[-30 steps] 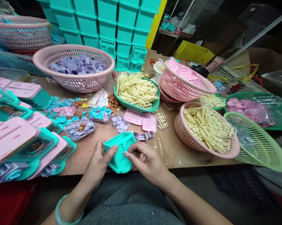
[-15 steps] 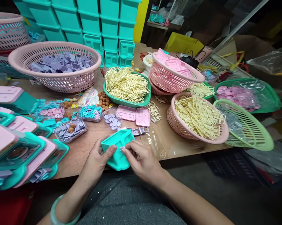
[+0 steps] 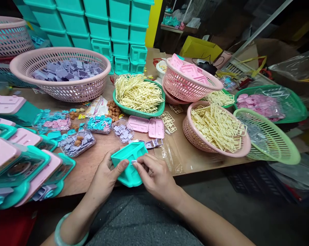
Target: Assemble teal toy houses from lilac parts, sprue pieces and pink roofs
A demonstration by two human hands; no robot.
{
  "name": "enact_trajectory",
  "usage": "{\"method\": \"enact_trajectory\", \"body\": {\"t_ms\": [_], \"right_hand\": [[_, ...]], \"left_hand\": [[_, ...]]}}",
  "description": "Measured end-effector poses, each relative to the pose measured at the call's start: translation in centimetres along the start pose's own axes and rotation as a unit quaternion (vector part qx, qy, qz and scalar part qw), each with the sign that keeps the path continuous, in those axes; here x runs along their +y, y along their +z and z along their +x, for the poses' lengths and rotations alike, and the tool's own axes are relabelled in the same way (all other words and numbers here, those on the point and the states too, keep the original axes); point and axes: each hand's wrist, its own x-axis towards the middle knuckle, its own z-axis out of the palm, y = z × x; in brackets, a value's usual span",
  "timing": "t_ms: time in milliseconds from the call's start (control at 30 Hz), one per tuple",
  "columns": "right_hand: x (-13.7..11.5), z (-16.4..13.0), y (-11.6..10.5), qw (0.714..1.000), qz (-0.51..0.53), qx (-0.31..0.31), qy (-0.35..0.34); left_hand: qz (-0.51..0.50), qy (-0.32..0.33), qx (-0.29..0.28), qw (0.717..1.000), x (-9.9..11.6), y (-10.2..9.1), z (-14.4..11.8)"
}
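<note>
A turquoise plastic box (image 3: 130, 174) is tilted just over the table's front edge. My left hand (image 3: 109, 167) grips it from the left, thumb pressed on its side wall. Between the thumb and forefinger of my right hand (image 3: 154, 172) is a small pale plastic piece (image 3: 134, 161), pinched against the box; its exact shape is too small to tell. Just beyond the box lie lilac plastic parts (image 3: 154, 143) and two flat pink panels (image 3: 156, 128). A clear tray of lilac pieces (image 3: 123, 131) sits behind my left hand.
Pink-lidded turquoise boxes (image 3: 26, 160) crowd the left. Behind stand a pink basket of lilac parts (image 3: 60, 90), a green basket of cream frames (image 3: 140, 92) and stacked turquoise boxes (image 3: 98, 24). To the right are a pink basket (image 3: 218, 130) and a light green basket (image 3: 282, 143).
</note>
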Motion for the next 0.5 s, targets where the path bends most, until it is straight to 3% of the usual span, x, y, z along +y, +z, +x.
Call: {"method": "enact_trajectory", "body": {"t_ms": [167, 500], "right_hand": [[-0.3, -0.7, 0.5, 0.998, -0.040, 0.024, -0.038], [0.0, -0.7, 1.5, 0.996, -0.064, 0.040, -0.043]], "left_hand": [[0.015, 0.011, 0.001, 1.000, -0.3, 0.2, -0.1], [0.044, 0.024, 0.021, 0.999, -0.5, -0.1, 0.6]]}}
